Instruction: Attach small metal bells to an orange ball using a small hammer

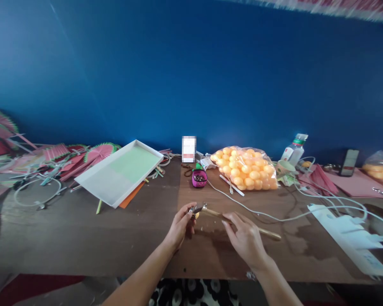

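My right hand (245,238) is closed around the wooden handle of a small hammer (271,233). The hammer's dark metal head lies to the left, beside my left fingertips. Between the fingers of my left hand (178,227) is a small object (194,214) with yellowish and shiny metal parts. Its exact kind is too small to make out, and my fingers cover part of it. Whether the hammer head touches this object I cannot tell. Beyond my hands stands a small purple container (199,184) with small dark, shiny bits inside.
Behind the purple container are a clear bag of orange balls (247,170) and an upright blurred screen (189,149). A white tray (110,193), paper fans (98,154) and cables lie left. Right are a bottle (294,151), phone (349,163), power strip (375,264) and white cord (258,213).
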